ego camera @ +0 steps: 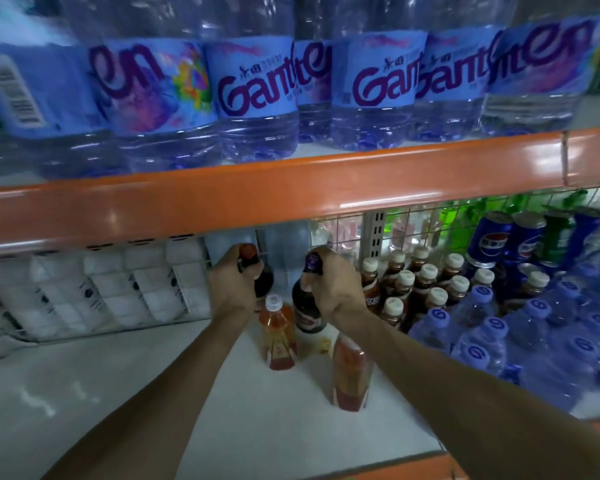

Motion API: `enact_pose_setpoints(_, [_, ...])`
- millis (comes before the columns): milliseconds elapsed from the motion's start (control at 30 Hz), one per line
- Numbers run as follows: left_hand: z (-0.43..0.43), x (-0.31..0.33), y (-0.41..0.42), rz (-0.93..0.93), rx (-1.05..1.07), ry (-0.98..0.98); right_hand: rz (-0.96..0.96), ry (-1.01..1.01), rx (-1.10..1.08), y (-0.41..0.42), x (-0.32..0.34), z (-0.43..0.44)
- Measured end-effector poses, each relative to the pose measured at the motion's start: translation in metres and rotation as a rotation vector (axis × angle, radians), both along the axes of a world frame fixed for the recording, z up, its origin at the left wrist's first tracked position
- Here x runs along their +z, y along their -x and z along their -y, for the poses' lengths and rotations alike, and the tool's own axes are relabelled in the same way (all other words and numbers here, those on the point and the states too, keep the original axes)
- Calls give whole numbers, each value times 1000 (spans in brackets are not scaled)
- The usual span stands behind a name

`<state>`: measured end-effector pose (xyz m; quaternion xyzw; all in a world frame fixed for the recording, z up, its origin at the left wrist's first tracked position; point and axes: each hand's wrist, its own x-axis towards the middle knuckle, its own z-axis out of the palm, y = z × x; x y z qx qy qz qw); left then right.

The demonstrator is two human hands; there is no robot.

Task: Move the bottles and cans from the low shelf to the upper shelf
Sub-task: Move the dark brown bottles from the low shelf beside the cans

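Note:
On the low white shelf point(118, 393), my left hand point(234, 284) grips the neck of a dark bottle with a red cap point(265, 278). My right hand point(333, 284) grips the neck of a dark bottle with a purple cap point(303, 306). Between my forearms stand two orange drink bottles: one with a white cap point(278, 332) and a nearer one point(350, 372) whose top is hidden by my right arm. The upper shelf with its orange edge point(291, 192) carries a row of large water bottles point(257, 95).
To the right on the low shelf stand several brown bottles with cream caps point(426, 289), small water bottles with blue caps point(492, 334) and blue cans point(492, 240). White packs point(94, 285) fill the back left behind a wire divider. A wire grid backs the shelf.

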<state>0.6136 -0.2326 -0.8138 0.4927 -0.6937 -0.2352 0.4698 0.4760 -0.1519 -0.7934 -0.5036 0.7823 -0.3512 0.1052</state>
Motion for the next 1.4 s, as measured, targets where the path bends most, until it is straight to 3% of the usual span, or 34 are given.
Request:
enact_pose_setpoints(400, [-50,41,-96,91,77,-93,20,86,-18,-40,43,-87])
enact_pose_setpoints(533, [-89,66,-113,125,49,-26,20,104,26,-58,70,-114])
enact_pose_setpoints(700, [-137,122,-142,165,-37,-131,140,-7,15,-90,126,-153])
enact_pose_setpoints(1033, [-255,329,-201,417,-281,-641,244,-343,1,-136,343,-290])
enact_pose_setpoints(1200, [-319,488,-209,342,-368,-653,305,-265,-97,-133,520,-363])
enact_pose_setpoints(1400, [-391,688,-180,296,-395,-427,208,-91,-192,-100,701,-440])
